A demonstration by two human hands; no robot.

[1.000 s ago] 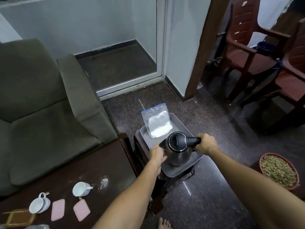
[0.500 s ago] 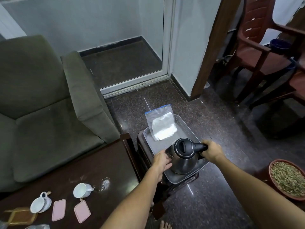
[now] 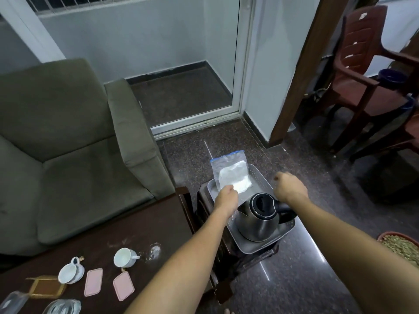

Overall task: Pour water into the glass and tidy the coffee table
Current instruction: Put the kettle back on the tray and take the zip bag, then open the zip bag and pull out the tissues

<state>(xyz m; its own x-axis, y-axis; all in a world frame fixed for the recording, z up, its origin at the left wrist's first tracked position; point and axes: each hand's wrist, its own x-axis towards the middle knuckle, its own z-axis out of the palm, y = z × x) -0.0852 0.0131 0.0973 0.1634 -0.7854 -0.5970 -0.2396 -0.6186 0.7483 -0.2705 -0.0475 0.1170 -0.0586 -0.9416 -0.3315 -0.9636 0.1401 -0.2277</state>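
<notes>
On the dark coffee table [image 3: 136, 227] at the left lie two white cups [image 3: 124, 257], two pink coasters [image 3: 93, 281] and, at the bottom edge, a clear glass [image 3: 62, 307], all where they lay a second ago. Further right, the left hand [image 3: 226, 196] has moved off the kettle's side and now rests at the near edge of the zip bag [image 3: 231, 175] of white powder; whether its fingers pinch the bag cannot be told. The steel kettle [image 3: 258, 218] stands upright in the grey tray [image 3: 256, 247] on a small stool beside the table, its black lid closed. The right hand [image 3: 290, 189] has let go of the kettle's handle and hovers above the tray's far side, loosely curled and holding nothing.
</notes>
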